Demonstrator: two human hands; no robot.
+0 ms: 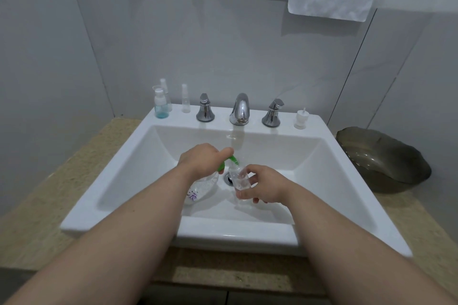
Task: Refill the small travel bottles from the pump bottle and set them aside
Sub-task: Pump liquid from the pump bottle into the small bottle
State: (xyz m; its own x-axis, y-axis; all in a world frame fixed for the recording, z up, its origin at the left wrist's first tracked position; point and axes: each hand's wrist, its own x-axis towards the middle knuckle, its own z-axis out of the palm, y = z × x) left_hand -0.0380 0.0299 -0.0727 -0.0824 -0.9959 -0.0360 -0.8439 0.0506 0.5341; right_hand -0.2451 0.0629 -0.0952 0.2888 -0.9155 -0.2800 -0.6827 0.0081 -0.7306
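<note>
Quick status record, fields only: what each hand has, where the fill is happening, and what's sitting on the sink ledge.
left hand: grips pump bottle at green pump head
right hand: holds travel bottle, mouth at the nozzle
location: over sink basin, by the drain
ledge left: blue-liquid bottle, two slim clear bottles, upright
ledge right: white cap piece
counter right: dark bowl

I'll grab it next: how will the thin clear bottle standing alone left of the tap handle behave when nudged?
The thin clear bottle looks empty, so probably light. Tall on a narrow base, it may tip easily on the glossy sink ledge. Round, so likely to roll if toppled.
</note>
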